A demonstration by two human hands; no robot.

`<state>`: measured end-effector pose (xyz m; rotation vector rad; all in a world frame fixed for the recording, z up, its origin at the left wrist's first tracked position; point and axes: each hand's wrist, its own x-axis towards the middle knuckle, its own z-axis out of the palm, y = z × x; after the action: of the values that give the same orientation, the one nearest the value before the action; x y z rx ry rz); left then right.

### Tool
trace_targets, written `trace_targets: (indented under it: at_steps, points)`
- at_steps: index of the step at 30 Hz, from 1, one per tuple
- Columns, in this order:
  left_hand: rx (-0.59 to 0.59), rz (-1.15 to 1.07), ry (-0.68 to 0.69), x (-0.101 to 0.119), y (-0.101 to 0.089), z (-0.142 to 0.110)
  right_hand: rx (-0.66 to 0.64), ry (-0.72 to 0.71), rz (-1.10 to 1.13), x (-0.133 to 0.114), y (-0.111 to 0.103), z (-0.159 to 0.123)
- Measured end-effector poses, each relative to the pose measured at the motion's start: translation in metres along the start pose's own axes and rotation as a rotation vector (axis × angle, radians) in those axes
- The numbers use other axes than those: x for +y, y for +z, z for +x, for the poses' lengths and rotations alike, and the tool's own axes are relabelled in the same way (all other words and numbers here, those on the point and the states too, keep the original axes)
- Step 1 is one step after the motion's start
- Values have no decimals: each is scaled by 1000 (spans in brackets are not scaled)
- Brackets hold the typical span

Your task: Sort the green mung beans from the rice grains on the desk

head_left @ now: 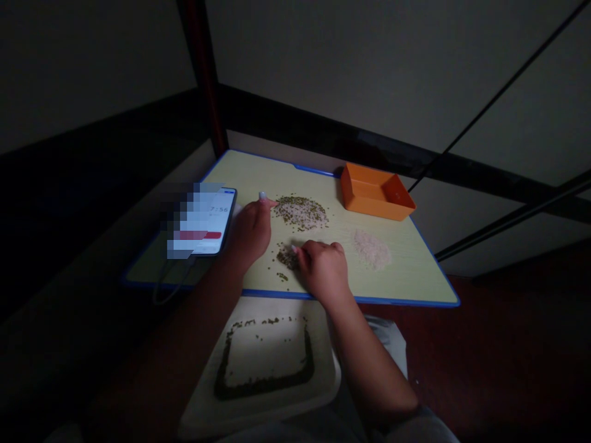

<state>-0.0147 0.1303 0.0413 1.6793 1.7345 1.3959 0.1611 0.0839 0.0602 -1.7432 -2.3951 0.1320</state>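
Note:
My left hand rests on the yellow board, thumb raised and one finger stretched out to the left edge of a mixed pile of green beans and pale grains. Nearer to me, my right hand is bent over a small heap of green beans, its fingers curled and a fingertip at the heap. Whatever lies under those fingers is hidden. To the right of that hand is a separate pile of pale, rice-like grains.
An orange box stands at the board's back right. A phone with a lit screen and a cable lie at the left. Below the front edge sits a white tub with green beans along its bottom. Walls stand behind the board.

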Motion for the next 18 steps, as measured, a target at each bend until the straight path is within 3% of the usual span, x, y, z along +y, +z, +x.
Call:
trace_targets:
  at_steps: [18]
  points:
    - [34, 55, 34, -3, 1, 3, -25, -10, -164, -16, -2, 22]
